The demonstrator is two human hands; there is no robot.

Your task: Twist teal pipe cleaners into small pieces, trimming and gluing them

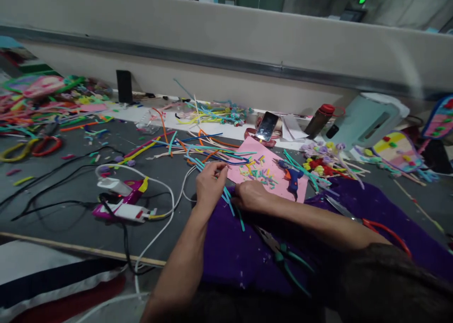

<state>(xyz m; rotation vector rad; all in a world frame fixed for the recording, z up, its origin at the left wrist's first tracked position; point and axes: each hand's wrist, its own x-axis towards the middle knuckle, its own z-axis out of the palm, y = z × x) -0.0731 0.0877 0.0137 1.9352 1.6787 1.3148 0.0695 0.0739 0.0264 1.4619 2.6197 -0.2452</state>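
Teal strips (231,205) lie bunched on the purple felt (240,257), their long axis running from the upper left, by the pink paper's near-left corner, down to the lower right, where one loose end points toward the person's body. They sit just in front of the pink paper (279,181), touching its near edge or very close to it.

From where I stand, the left hand (209,183) comes in from below with the forearm angled up and slightly right, the wrist bent, knuckles up. Its fingers are curled and pinching the upper ends of the strips at the corner of the pink paper. The right hand (249,195) reaches across from the right, the forearm lying low over the felt, palm down. Its fingers are folded under, pressed onto the strips just in front of the paper; how firmly they grip I cannot tell.

On the pink paper lie small cut coloured bits (260,172), and a blue glue gun (292,177) rests on its right side. Green-handled pliers (283,257) lie on the felt nearer the person than the paper. A pink and white device (122,200) with cables sits well left of the paper.
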